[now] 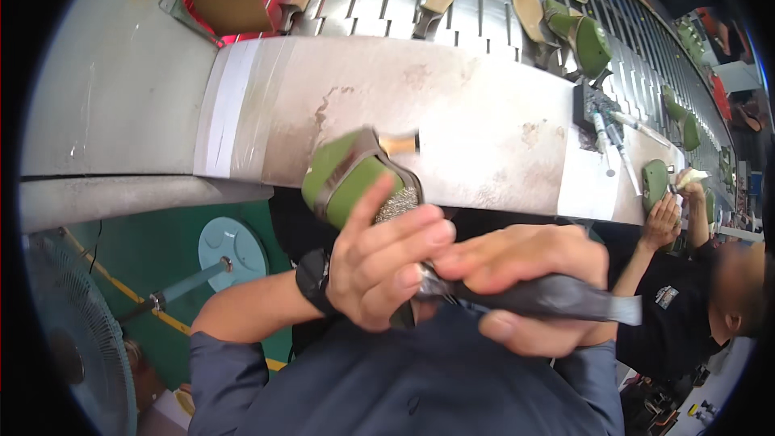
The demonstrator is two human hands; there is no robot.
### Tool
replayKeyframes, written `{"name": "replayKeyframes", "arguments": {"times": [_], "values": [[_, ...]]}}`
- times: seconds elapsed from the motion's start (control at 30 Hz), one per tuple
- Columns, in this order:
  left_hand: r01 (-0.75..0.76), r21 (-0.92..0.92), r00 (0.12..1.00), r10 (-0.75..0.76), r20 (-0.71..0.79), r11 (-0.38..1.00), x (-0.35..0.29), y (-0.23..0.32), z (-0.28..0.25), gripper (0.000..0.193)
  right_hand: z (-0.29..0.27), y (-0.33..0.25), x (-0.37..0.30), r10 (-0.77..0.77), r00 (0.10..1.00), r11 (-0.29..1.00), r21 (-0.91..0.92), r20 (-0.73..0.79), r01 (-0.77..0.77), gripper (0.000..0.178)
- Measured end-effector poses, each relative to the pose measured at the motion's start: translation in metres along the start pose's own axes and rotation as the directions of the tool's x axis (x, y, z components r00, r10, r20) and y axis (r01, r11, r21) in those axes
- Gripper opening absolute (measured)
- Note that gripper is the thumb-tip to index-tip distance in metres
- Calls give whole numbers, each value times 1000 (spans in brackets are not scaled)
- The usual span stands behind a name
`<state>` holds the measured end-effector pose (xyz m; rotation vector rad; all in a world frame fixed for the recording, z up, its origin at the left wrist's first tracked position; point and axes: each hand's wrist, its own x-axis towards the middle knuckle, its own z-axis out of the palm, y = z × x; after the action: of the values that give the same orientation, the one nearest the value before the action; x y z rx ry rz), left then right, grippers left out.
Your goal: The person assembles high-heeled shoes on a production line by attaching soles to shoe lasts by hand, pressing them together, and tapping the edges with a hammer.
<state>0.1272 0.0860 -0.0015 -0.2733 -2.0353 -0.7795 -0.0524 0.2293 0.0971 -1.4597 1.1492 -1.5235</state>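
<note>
My left hand grips a green shoe last wrapped with dark leather straps, its toe pointing up and left, a sparkly patch showing just above my fingers. My right hand is closed around a dark, taped tool handle that lies sideways and meets the shoe under my left fingers. Both hands are close to my chest, in front of the worn grey bench edge.
A metal slat conveyor behind the bench carries tan insoles and green lasts. A dark tray with brushes sits at the right. A co-worker's hands hold another green last at the right. A fan and a stool base are lower left.
</note>
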Motion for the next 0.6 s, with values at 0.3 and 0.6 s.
{"name": "replayKeyframes", "arguments": {"times": [0.3,0.6], "values": [[152,550,981,-192,16,821,-78,-86,8,101,56,135,-46,626,618,771,498,-476,-398,22],[150,563,974,-220,59,813,-70,-88,1,99,36,141,-14,639,614,732,612,-463,-300,23]]}}
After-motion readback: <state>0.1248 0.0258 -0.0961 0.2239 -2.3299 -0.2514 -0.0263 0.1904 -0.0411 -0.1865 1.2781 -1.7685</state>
